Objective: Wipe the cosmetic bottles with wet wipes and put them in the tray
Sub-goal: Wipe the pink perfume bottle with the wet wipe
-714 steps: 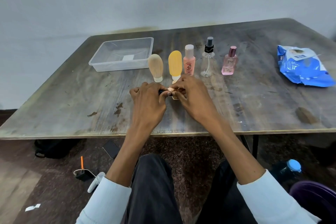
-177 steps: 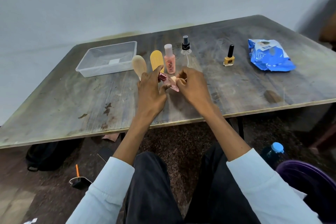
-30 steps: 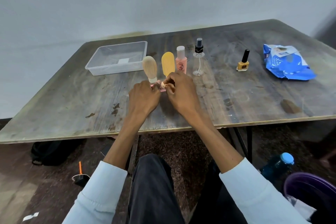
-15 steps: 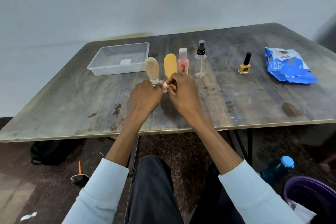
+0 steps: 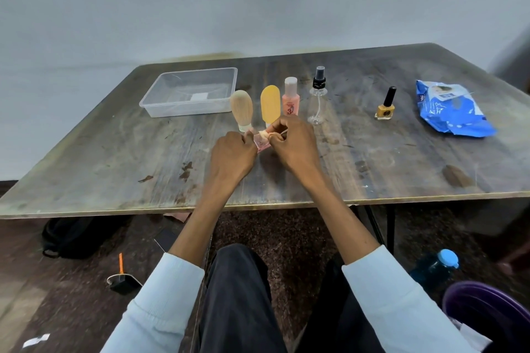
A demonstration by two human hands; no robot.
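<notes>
Beneath the scarred wooden table (image 5: 114, 157) where I sit, a black bag (image 5: 74, 241) lies slumped on the speckled floor under the left front edge. Nearer my left knee rests a small black object with an orange handle (image 5: 122, 278) — what it is, I cannot tell. To my right stand a blue-capped water bottle (image 5: 436, 266) and a purple bin (image 5: 487, 312). A white scrap (image 5: 35, 341) lies at far left.
</notes>
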